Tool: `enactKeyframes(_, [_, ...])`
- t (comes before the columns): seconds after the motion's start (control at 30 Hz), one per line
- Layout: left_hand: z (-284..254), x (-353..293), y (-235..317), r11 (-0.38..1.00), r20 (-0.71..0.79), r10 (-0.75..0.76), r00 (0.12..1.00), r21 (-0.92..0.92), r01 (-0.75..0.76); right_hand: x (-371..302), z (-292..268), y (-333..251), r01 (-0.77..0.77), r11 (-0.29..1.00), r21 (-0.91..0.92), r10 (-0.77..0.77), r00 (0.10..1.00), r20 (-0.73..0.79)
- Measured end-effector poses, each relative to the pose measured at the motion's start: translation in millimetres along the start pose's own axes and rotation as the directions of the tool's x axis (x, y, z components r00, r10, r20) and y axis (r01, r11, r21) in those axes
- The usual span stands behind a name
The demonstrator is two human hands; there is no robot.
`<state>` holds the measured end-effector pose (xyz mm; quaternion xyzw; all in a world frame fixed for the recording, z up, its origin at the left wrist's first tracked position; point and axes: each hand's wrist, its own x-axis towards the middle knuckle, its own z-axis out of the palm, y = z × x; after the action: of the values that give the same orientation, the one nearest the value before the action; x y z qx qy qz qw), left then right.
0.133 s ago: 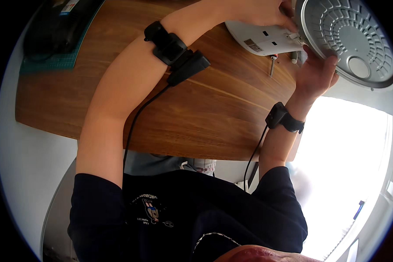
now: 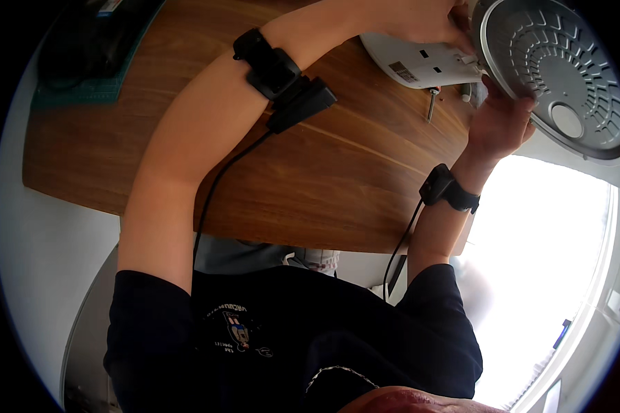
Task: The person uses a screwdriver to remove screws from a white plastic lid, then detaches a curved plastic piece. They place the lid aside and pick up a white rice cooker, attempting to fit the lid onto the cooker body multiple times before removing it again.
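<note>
A round grey metal disc (image 2: 541, 69) with rings of raised ribs and a pale circle is held tilted at the upper right. My right hand (image 2: 501, 124) grips its lower left edge, thumb over the rim. Beside the rim is my left hand (image 2: 427, 24), partly cut off by the top of the picture. Its fingers are bent together at the gap between the disc and a white housing (image 2: 410, 62); what they pinch is hidden. The housing has dark slots and a label, and a small pale part (image 2: 468, 60) sticks out toward the disc.
A screwdriver (image 2: 432, 107) lies on the wooden table (image 2: 324, 172) just below the housing. At the far left a black item (image 2: 83, 51) rests on a green cutting mat (image 2: 76, 96). Cables (image 2: 217, 175) run from the bands on both my arms. A bright window (image 2: 537, 275) is at the right.
The disc has shifted slightly right and downward in the picture, and its tilt has changed a little. Both hands keep nearly the same places.
</note>
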<state>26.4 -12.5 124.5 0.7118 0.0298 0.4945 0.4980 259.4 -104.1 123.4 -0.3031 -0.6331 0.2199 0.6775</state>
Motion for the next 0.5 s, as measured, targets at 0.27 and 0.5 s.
enactKeyframes(0.27, [-7, -4, 8, 0.996, -0.002, -0.006, 1.000, 0.092, 0.006, 0, -2, 7, 0.040, 0.999, -0.026, -0.040, 0.999, -0.007])
enactKeyframes(0.5, [4, 5, -11, 0.866, 0.064, 0.176, 0.982, 0.465, -0.185, -8, -8, 1, 0.019, 0.999, -0.049, -0.023, 0.996, -0.086])
